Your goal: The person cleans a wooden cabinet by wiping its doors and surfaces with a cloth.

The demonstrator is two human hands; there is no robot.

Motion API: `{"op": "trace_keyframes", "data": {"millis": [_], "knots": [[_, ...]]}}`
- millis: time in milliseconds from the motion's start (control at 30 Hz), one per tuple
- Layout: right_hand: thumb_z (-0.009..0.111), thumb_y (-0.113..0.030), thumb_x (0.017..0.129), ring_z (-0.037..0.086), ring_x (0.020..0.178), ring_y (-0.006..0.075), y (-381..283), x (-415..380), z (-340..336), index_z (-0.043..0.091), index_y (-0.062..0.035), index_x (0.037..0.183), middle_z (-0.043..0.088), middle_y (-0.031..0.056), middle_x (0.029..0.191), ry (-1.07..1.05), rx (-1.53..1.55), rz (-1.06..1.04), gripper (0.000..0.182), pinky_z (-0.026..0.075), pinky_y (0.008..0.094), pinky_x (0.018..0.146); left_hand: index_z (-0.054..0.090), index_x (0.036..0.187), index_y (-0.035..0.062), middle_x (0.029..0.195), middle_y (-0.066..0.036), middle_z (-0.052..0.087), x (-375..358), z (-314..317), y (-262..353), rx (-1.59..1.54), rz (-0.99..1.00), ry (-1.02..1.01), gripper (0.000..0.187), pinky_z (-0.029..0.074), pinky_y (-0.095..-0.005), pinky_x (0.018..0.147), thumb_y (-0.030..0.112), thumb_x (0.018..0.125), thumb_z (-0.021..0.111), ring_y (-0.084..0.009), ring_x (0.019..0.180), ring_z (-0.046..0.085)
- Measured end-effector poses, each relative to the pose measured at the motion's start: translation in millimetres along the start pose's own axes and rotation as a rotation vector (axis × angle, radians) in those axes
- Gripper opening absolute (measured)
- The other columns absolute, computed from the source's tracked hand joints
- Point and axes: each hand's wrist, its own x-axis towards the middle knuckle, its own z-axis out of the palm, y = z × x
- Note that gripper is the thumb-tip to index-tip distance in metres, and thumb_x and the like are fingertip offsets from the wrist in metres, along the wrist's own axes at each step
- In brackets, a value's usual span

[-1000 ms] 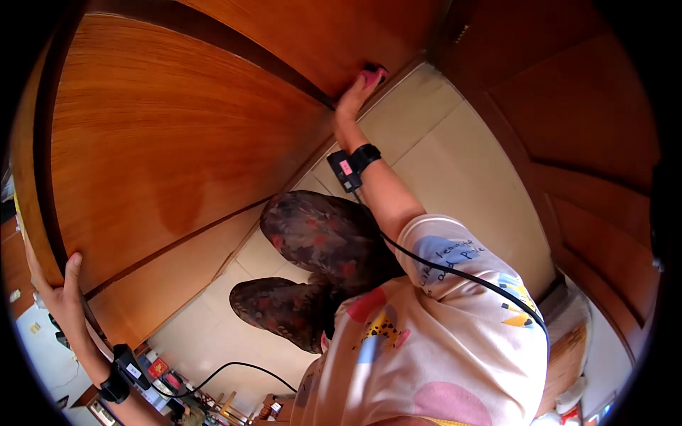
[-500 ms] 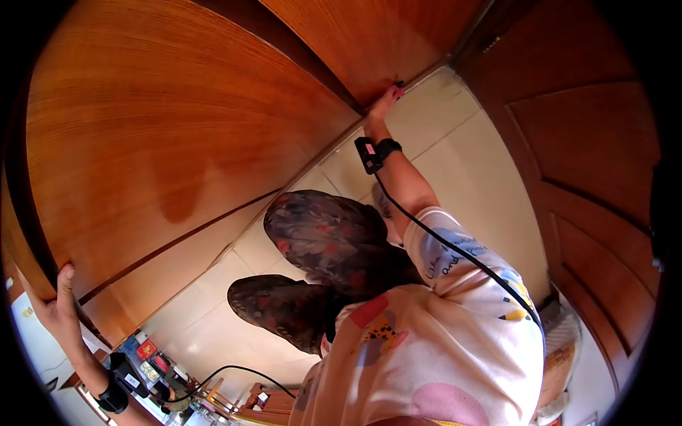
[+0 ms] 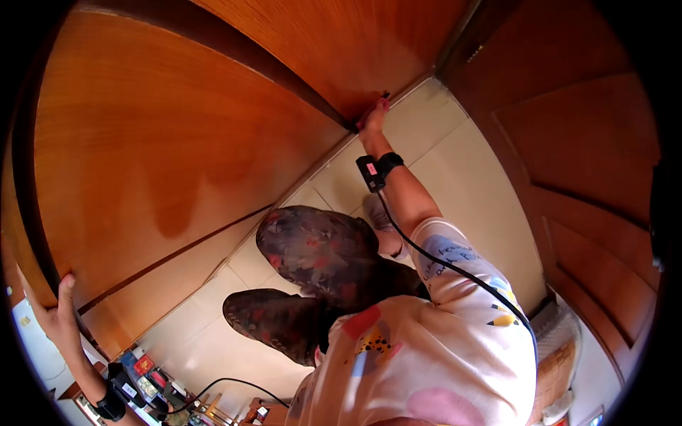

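Observation:
My right hand (image 3: 371,122) reaches down to the lower edge of a brown wooden panel (image 3: 369,60), close to the floor. Its fingers are closed on a pinkish-red cloth-like thing (image 3: 383,104) with a dark bit at its tip; most of it is hidden by the hand. At the lower left, my left hand (image 3: 62,319) grips the side edge of the wooden cabinet (image 3: 177,142), thumb on the front face and the other fingers out of sight behind it. Both wrists wear black straps with small boxes and cables.
My bent knees (image 3: 312,245) are between the cabinet and my body, above the tiled floor (image 3: 444,153). A panelled wooden door (image 3: 582,156) stands at the right. Various items (image 3: 145,366) lie at the lower left, and a woven basket-like thing (image 3: 558,369) is at the lower right.
The view has shifted slightly. My right hand has turned a little, and pinkish red now shows on its left side too. My left hand keeps its hold on the cabinet edge.

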Motion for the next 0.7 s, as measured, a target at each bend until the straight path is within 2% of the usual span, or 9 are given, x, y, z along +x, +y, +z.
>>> {"op": "trace_keyframes", "data": {"millis": [33,133,233,367,400,467,567,667,700], "knots": [[0.036,-0.032,0.104,0.052,0.11,0.0166,-7.7,14.2,1.1,0.043,-0.0248,0.128,0.055,-0.0006,0.121,-0.06,0.036,-0.093,0.026,0.043,0.035,0.094,0.039,0.145,0.0048,0.133,-0.012,0.054,-1.4,-1.4,-0.7,-0.035,-0.037,-0.008,0.07,0.038,-0.0286,0.102,0.021,0.087,0.074,-0.0201,0.116,0.053],[0.034,-0.035,0.104,0.049,0.117,0.0199,-31.5,54.0,-0.1,0.043,-0.0216,0.129,0.052,0.0015,0.129,-0.122,0.087,-0.14,0.03,0.041,0.0372,0.098,0.041,0.142,0.0023,0.127,-0.011,0.056,-3.9,-4.1,2.4,-0.077,-0.075,-0.016,0.068,0.04,-0.0273,0.099,0.014,0.085,0.075,-0.0187,0.112,0.055],[0.032,-0.038,0.104,0.049,0.116,0.0221,-68.4,85.4,8.1,0.043,-0.0198,0.128,0.052,0.0019,0.131,-0.114,0.047,-0.118,0.033,0.042,0.0392,0.097,0.043,0.139,0.0012,0.124,-0.01,0.058,-6.5,-6.1,1.0,-0.126,-0.109,-0.03,0.065,0.041,-0.0269,0.097,0.013,0.084,0.076,-0.0179,0.109,0.056],[0.032,-0.041,0.103,0.053,0.111,0.0228,-122.9,89.8,24.8,0.045,-0.0216,0.127,0.056,0.0017,0.125,-0.04,-0.013,-0.144,0.033,0.045,0.0395,0.093,0.045,0.137,0.001,0.121,-0.01,0.059,-11.0,-9.1,0.5,-0.152,-0.172,-0.019,0.064,0.042,-0.0272,0.097,0.014,0.083,0.077,-0.0179,0.106,0.057],[0.032,-0.041,0.103,0.055,0.107,0.0223,-123.2,131.5,14.2,0.047,-0.0238,0.124,0.058,0.0016,0.119,-0.055,-0.038,-0.12,0.031,0.045,0.0388,0.091,0.045,0.137,0.001,0.121,-0.01,0.059,-11.5,-10.3,-2.5,-0.134,-0.189,-0.051,0.064,0.042,-0.0274,0.097,0.014,0.083,0.078,-0.0182,0.107,0.057],[0.031,-0.04,0.103,0.056,0.103,0.0219,-121.2,151.6,13.2,0.049,-0.026,0.122,0.061,0.0014,0.114,-0.074,-0.067,-0.093,0.029,0.046,0.0381,0.089,0.045,0.136,0.0009,0.121,-0.01,0.059,-13.1,-11.7,-3.9,-0.115,-0.215,-0.084,0.064,0.042,-0.0275,0.097,0.015,0.083,0.078,-0.0185,0.107,0.057],[0.03,-0.04,0.103,0.058,0.097,0.0203,-141.3,132.8,24.9,0.053,-0.0243,0.116,0.063,-0.0002,0.107,0.014,0.005,-0.186,0.031,0.048,0.0349,0.082,0.046,0.136,0.0009,0.122,-0.01,0.059,-10.1,-7.9,0.3,0.0,-0.102,-0.051,0.064,0.042,-0.0276,0.097,0.015,0.083,0.078,-0.0182,0.108,0.057],[0.03,-0.038,0.103,0.059,0.096,0.02,-161.7,90.3,46.0,0.054,-0.0199,0.113,0.062,-0.001,0.111,-0.068,0.073,-0.125,0.032,0.05,0.0348,0.077,0.046,0.136,0.001,0.122,-0.009,0.059,-12.0,-8.3,1.9,-0.063,-0.113,-0.058,0.064,0.041,-0.0276,0.097,0.016,0.083,0.078,-0.0177,0.109,0.056],[0.031,-0.038,0.103,0.06,0.095,0.0201,-169.2,79.8,52.9,0.054,-0.0184,0.112,0.062,-0.0009,0.112,-0.157,0.12,-0.146,0.031,0.05,0.0354,0.075,0.046,0.136,0.001,0.123,-0.009,0.059,-12.0,-9.0,-0.1,-0.065,-0.143,-0.07,0.065,0.041,-0.0275,0.097,0.016,0.083,0.078,-0.0178,0.109,0.056]]}}
